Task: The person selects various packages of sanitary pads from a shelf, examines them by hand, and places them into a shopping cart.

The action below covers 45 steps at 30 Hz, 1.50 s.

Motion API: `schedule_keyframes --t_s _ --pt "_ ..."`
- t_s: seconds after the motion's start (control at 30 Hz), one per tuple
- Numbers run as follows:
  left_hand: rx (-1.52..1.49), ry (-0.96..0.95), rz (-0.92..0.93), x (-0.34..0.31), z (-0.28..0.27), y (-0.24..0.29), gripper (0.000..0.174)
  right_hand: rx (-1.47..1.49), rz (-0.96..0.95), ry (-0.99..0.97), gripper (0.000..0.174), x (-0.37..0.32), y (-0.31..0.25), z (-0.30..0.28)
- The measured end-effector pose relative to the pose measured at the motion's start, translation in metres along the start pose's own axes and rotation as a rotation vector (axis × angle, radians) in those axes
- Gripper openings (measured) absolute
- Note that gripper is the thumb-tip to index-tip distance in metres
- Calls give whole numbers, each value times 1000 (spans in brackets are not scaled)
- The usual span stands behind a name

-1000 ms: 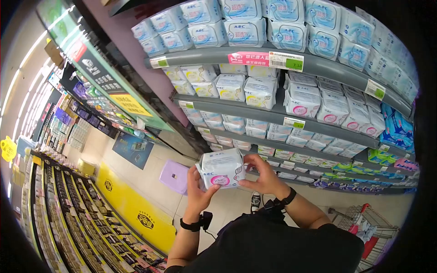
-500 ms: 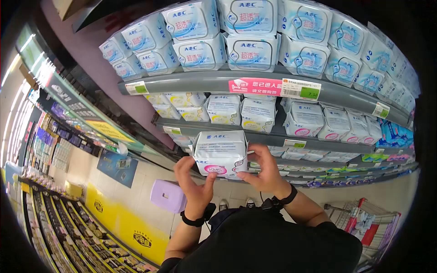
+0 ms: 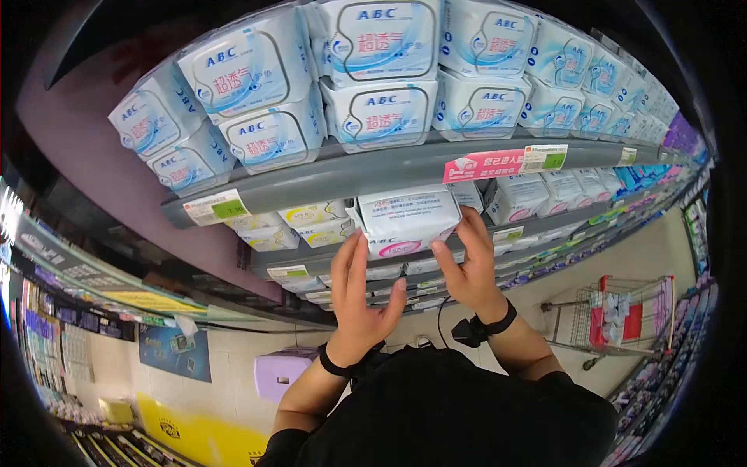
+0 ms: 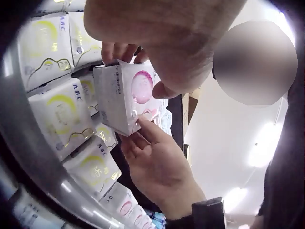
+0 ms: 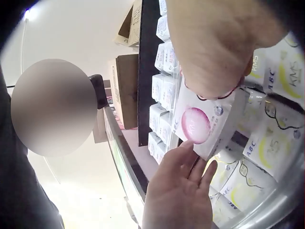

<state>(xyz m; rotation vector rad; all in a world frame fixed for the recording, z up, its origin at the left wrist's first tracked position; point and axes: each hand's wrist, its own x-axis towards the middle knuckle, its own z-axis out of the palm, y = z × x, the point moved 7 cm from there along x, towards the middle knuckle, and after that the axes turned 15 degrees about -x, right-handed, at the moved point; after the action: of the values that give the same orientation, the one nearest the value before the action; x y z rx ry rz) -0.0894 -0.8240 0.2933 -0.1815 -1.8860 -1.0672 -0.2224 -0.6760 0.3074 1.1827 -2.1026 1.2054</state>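
A white pack of sanitary pads [image 3: 408, 218] with a pink oval on its front is between my hands, under the upper shelf edge and close to the second shelf. My right hand [image 3: 472, 268] pinches its right side, thumb at the front corner and fingers along the side. My left hand [image 3: 359, 303] has its fingers nearly straight against the left side, with the thumb standing away from the front in the head view. The left wrist view also shows the pack's pink oval [image 4: 142, 87]. Yellow-printed packs [image 3: 325, 222] stand on the shelf left of it.
Blue-and-white packs [image 3: 381, 113] stand stacked on the upper shelf, whose grey rail [image 3: 327, 170] runs just above the held pack. Pink-marked packs [image 3: 520, 198] line the shelf to the right. A purple stool [image 3: 272, 375] and a shopping cart [image 3: 576, 319] stand on the floor.
The pack has moved up and forward to the shelf with both hands. My left fingers have straightened and that thumb has come away from the pack's front. The head view is nearer the shelves.
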Motion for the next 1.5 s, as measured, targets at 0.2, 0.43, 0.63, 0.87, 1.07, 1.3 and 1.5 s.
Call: schedule_keyframes --t_s 0.2,0.43,0.63,0.87,1.07,1.3,1.5 --pt "-121 -87 -7 14 -1 -29 85 -104 86 37 46 9 4 13" --pt "-122 -157 -23 21 1 -43 90 -153 199 149 56 8 14 22" --pt "-124 -174 -54 21 -7 -52 90 -184 223 108 52 16 13 32" --pt "-180 -213 -48 15 -12 -46 89 -189 162 175 47 12 11 24" --pt "-208 -227 29 6 -11 -30 80 -51 170 121 73 -5 -2 10" --pt "-341 -428 119 -15 31 -7 73 -202 260 189 115 -31 -1 -31" --pt "-433 -599 111 -16 75 13 79 -275 314 380 111 -60 29 -68"
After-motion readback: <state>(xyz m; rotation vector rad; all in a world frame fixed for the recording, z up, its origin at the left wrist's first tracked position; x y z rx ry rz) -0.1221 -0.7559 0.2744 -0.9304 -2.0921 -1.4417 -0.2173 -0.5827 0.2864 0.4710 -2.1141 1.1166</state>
